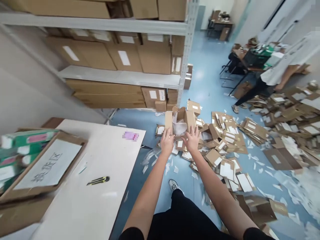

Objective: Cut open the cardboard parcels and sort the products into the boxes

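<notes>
Box point(190, 120), left hand point(167, 141), right hand point(192, 140) (both splayed)

Bright, even light, faint shadows. Glare on floor point(200, 75) at 1 o'clock. Blur at 9 and 3 o'clock edges; shelf point(100, 24) bowed by lens.

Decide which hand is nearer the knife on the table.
Left. The left hand is up and right of the knife in the picture; the right hand lies farther right, beyond the left.
</notes>
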Demonstrator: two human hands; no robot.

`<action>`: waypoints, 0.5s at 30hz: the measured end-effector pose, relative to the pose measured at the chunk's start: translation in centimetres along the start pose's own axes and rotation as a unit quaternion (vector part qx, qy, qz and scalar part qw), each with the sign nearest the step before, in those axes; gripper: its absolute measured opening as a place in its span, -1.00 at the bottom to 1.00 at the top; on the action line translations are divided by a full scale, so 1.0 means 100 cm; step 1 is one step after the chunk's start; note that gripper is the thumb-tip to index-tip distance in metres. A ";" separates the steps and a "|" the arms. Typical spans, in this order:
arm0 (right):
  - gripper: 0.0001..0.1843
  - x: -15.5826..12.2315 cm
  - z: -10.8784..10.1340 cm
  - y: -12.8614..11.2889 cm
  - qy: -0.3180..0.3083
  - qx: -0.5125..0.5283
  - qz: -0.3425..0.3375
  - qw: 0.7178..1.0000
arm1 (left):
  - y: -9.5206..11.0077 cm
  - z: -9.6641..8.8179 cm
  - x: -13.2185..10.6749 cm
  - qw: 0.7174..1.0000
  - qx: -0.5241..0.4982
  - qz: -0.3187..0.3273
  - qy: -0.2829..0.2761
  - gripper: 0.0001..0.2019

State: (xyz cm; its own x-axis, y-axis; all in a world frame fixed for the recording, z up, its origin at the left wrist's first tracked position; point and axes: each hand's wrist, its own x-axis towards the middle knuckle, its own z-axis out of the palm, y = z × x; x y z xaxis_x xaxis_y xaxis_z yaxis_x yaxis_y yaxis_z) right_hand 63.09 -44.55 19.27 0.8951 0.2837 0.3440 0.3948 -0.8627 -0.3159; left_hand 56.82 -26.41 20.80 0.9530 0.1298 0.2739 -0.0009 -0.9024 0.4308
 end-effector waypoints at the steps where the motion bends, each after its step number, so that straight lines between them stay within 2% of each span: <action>1: -0.54 0.006 -0.003 0.021 -0.005 -0.010 0.019 1.000 | 0.012 0.009 0.014 1.000 -0.004 0.008 -0.010 -0.53; 4: -0.38 0.013 -0.007 0.067 -0.031 -0.012 0.050 0.998 | 0.034 0.023 0.037 0.999 -0.013 0.024 -0.028 -0.30; 7: -0.41 0.011 -0.001 0.077 -0.035 0.004 0.066 0.997 | 0.033 0.018 0.035 0.999 -0.010 0.020 -0.031 -0.32; 9: -0.46 0.011 0.005 0.064 -0.024 0.026 0.060 0.998 | 0.020 0.009 0.026 0.999 -0.005 -0.004 -0.032 -0.34; 11: -0.50 0.014 0.012 0.038 -0.010 0.066 0.019 0.998 | 0.002 -0.006 0.012 0.999 0.001 -0.033 -0.027 -0.34; 15: -0.48 0.029 0.021 -0.039 -0.001 0.154 -0.111 0.982 | -0.041 -0.049 -0.026 0.996 0.020 -0.087 0.011 -0.35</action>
State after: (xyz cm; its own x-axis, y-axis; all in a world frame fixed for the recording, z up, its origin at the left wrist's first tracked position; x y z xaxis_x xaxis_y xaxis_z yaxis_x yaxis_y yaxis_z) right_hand 64.61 -39.44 19.65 0.7801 0.4517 0.4329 0.6240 -0.6120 -0.4859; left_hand 52.88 -21.01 22.49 0.9303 0.2954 0.2173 0.1773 -0.8811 0.4385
